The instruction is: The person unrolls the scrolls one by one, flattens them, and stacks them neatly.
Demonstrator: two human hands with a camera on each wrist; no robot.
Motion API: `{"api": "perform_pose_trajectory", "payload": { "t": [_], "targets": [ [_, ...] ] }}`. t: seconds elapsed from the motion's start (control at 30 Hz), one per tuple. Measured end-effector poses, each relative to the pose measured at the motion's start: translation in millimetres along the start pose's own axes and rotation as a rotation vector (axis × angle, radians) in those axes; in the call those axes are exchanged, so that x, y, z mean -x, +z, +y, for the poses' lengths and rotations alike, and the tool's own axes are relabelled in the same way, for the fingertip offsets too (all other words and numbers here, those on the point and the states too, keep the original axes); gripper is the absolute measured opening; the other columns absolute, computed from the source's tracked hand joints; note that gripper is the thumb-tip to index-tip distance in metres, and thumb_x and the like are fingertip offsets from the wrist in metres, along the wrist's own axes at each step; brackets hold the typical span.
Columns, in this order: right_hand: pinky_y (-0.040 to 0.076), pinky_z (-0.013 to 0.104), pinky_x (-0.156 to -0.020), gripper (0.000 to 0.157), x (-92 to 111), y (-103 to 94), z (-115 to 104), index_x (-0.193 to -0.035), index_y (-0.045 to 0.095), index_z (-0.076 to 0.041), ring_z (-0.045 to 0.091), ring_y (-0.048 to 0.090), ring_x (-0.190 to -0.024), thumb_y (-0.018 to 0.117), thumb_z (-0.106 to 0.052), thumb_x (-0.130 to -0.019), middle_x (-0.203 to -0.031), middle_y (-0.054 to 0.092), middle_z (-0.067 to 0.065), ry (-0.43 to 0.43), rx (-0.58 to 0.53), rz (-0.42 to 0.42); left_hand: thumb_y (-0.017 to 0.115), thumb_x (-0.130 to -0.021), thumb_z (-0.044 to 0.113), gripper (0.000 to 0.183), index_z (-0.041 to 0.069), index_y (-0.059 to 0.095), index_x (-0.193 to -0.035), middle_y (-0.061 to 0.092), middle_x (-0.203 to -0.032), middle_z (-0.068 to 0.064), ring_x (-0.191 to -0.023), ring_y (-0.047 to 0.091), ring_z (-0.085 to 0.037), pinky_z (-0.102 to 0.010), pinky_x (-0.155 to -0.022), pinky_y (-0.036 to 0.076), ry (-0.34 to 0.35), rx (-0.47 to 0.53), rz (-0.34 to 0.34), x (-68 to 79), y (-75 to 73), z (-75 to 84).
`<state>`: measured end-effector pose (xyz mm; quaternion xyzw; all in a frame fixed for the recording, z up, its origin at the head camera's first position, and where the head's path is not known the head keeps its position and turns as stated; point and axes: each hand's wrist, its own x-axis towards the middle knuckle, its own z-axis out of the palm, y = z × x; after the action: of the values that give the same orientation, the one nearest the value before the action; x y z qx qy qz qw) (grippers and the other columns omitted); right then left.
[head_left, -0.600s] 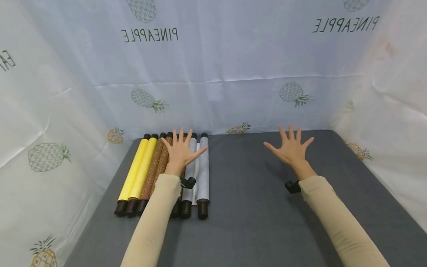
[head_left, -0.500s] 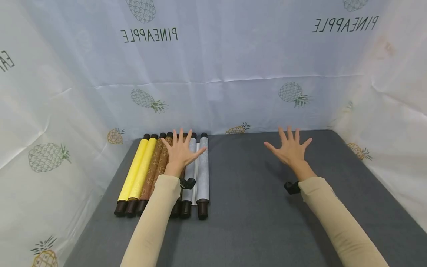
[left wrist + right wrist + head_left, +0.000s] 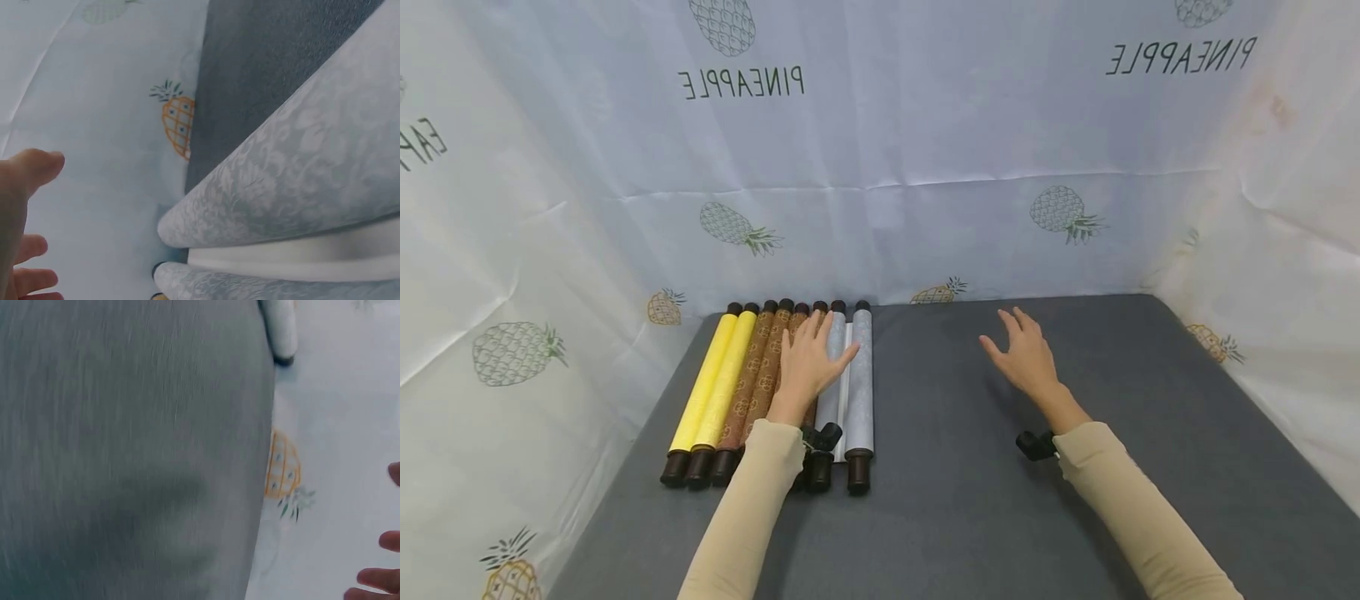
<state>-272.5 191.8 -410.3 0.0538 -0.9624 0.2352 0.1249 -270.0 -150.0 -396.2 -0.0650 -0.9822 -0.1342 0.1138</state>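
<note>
Several hanging scrolls with dark end knobs lie side by side at the left of the table: yellow scrolls [image 3: 724, 379], brown scrolls [image 3: 765, 371] and grey-blue scrolls [image 3: 862, 379]. My left hand [image 3: 808, 362] hovers above the brown and grey ones, fingers spread, holding nothing; it hides part of them. In the left wrist view, a grey-blue patterned scroll [image 3: 281, 169] lies close to that hand, a white strip beside it. Over the right half of the table hangs my right hand [image 3: 1026, 358], fingers loosely extended, with nothing in its grasp.
A dark grey cloth covers the table [image 3: 940, 500]. White curtains [image 3: 880, 125] printed with pineapples enclose it at the back and both sides. Small black wrist cameras [image 3: 1036, 445] are worn on both wrists.
Both hands have come back slightly toward the body, and their wide-spread fingers have relaxed. The right hand has also shifted left. The scrolls lie as before; the head view has tilted a little.
</note>
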Motion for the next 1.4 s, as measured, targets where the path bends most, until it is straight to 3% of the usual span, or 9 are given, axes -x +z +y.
{"api": "perform_pose_trajectory", "payload": {
  "t": [0.23, 0.43, 0.67, 0.8, 0.97, 1.1, 1.27, 1.4],
  "targets": [
    [0.039, 0.059, -0.106, 0.063, 17.1, 21.4, -25.5, -0.142, 0.041, 0.005, 0.047, 0.043, -0.132, 0.061, -0.030, -0.093, -0.145, 0.043, 0.030, -0.028, -0.099, -0.025, 0.055, -0.095, 0.042, 0.066, 0.006, 0.038, -0.147, 0.042, -0.151, -0.019, -0.137, 0.043, -0.039, -0.054, -0.113, 0.035, -0.030, 0.178, 0.046, 21.0, 6.8, 3.8],
    [0.044, 0.054, -0.104, 0.061, 32.8, 42.8, -50.0, -0.139, 0.045, 0.005, 0.042, 0.050, -0.129, 0.065, -0.026, -0.091, -0.140, 0.051, 0.027, -0.016, -0.217, -0.087, 0.055, -0.097, 0.028, 0.055, -0.005, 0.045, -0.140, 0.049, -0.143, -0.026, -0.133, 0.047, -0.040, -0.052, -0.110, 0.039, -0.107, 0.344, 0.042, 38.5, 12.1, 10.0],
    [0.049, 0.049, -0.098, 0.054, 47.0, 69.1, -74.1, -0.132, 0.052, 0.006, 0.037, 0.059, -0.120, 0.068, -0.022, -0.089, -0.129, 0.061, 0.024, -0.039, -0.298, -0.101, 0.055, -0.096, 0.019, 0.048, -0.010, 0.049, -0.134, 0.055, -0.135, -0.030, -0.126, 0.053, -0.044, -0.052, -0.104, 0.044, -0.166, 0.398, 0.048, 49.6, 17.5, 11.1],
    [0.053, 0.046, -0.092, 0.047, 55.1, 82.2, -87.1, -0.126, 0.056, 0.007, 0.036, 0.064, -0.111, 0.069, -0.017, -0.088, -0.120, 0.066, 0.024, -0.049, -0.399, -0.132, 0.053, -0.096, 0.015, 0.046, -0.010, 0.050, -0.133, 0.056, -0.133, -0.031, -0.124, 0.054, -0.044, -0.052, -0.101, 0.046, -0.196, 0.473, 0.012, 53.6, 20.7, 7.8],
    [0.057, 0.042, -0.081, 0.040, 63.4, 92.1, -106.5, -0.120, 0.060, 0.009, 0.036, 0.069, -0.100, 0.068, -0.014, -0.087, -0.110, 0.069, 0.024, 0.015, -0.608, -0.220, 0.050, -0.096, 0.011, 0.044, -0.011, 0.048, -0.134, 0.053, -0.135, -0.032, -0.125, 0.053, -0.045, -0.051, -0.102, 0.047, -0.247, 0.583, -0.033, 59.6, 20.5, 7.1],
    [0.059, 0.035, -0.075, 0.038, 66.4, 99.0, -119.7, -0.117, 0.061, 0.012, 0.035, 0.070, -0.096, 0.068, -0.011, -0.087, -0.109, 0.069, 0.028, 0.106, -0.744, -0.296, 0.046, -0.097, 0.012, 0.050, -0.013, 0.039, -0.140, 0.042, -0.143, -0.035, -0.134, 0.042, -0.047, -0.053, -0.110, 0.038, -0.311, 0.686, -0.087, 62.4, 19.5, 9.8],
    [0.060, 0.034, -0.073, 0.038, 67.8, 104.9, -130.7, -0.117, 0.059, 0.015, 0.033, 0.072, -0.090, 0.066, -0.007, -0.087, -0.110, 0.068, 0.031, 0.229, -0.870, -0.363, 0.042, -0.098, 0.010, 0.054, -0.010, 0.027, -0.146, 0.030, -0.151, -0.034, -0.142, 0.029, -0.047, -0.055, -0.117, 0.028, -0.389, 0.841, -0.152, 64.7, 21.6, 14.3],
    [0.060, 0.035, -0.072, 0.037, 68.4, 106.0, -136.5, -0.115, 0.059, 0.017, 0.027, 0.073, -0.082, 0.066, -0.004, -0.086, -0.106, 0.068, 0.032, 0.277, -0.928, -0.385, 0.041, -0.097, 0.007, 0.055, -0.007, 0.025, -0.147, 0.027, -0.154, -0.031, -0.145, 0.025, -0.045, -0.056, -0.118, 0.026, -0.389, 0.958, -0.178, 67.1, 25.2, 16.8]
  ]
}}
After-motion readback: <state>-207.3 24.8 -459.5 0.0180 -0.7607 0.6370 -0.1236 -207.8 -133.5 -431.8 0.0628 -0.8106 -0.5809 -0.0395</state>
